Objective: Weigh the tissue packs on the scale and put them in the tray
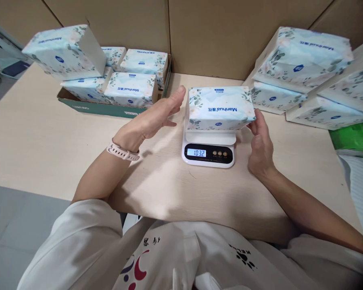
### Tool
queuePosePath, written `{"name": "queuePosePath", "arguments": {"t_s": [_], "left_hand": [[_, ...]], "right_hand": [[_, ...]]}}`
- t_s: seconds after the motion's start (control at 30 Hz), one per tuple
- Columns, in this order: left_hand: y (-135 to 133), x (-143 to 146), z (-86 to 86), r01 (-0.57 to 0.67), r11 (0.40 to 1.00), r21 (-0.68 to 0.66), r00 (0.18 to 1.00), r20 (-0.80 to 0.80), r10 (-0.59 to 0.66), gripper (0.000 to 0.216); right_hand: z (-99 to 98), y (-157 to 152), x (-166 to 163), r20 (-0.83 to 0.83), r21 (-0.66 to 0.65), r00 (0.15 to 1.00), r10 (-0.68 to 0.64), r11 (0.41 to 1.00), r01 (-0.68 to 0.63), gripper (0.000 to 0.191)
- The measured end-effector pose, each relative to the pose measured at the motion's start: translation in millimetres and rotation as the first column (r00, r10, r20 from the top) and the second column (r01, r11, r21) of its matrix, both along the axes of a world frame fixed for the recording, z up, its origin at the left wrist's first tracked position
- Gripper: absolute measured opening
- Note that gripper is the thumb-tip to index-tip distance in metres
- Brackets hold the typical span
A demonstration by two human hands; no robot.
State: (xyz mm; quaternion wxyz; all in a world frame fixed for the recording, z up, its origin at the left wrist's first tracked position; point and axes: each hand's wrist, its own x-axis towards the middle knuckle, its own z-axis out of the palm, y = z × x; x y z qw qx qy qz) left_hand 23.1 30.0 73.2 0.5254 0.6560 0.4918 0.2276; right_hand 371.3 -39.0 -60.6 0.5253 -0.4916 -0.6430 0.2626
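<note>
At mid-bench [48,133], the Manhua tissue pack [220,108] is lying flat on the digital scale [208,155], which is showing 103.2. The left hand [153,119] is hovering just beside its left end, grip apart. The right hand [260,145] is touching its right edge, grip apart too. Judgement: any touch is likely skewing the reading, so both hands should be standing clear.

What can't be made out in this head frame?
- Head view: the scale platform is mostly covered by the tissue pack.
- Head view: the right hand has its fingers partly behind the pack's end, so the grip is unclear.
- Head view: the scale's button labels are too small to read.
- Head view: the green item and the stacked packs are cut off by the right edge.
</note>
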Motion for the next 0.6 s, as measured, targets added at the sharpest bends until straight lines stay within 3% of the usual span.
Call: {"name": "queuePosePath", "arguments": {"t_s": [0.17, 0.33, 0.47, 0.6], "left_hand": [[-16, 8, 0.4, 0.072, 0.997, 0.03, 0.997, 0.028, -0.073, 0.07], [-30, 15, 15.9, 0.138, 0.99, 0.018, 0.98, 0.143, -0.139, 0.052], [-24, 32, 34.0, 0.158, 0.985, 0.073, 0.933, 0.317, -0.173, 0.04], [-1, 79, 64.0, 0.109, 0.985, 0.137, 0.92, 0.362, -0.152, 0.045]], "right_hand": [[9.7, -1, -15, 0.025, -0.082, 0.997, 0.074, 0.994, -0.071, 0.074], [18.1, -2, -19, -0.002, 0.041, 0.994, 0.11, 0.993, -0.11, 0.079], [35.9, 11, -2, 0.04, 0.252, 0.998, -0.045, 0.967, 0.033, 0.086], [67.0, 59, 35, -0.034, 0.456, 0.961, -0.275, 0.851, 0.26, 0.089]]}}
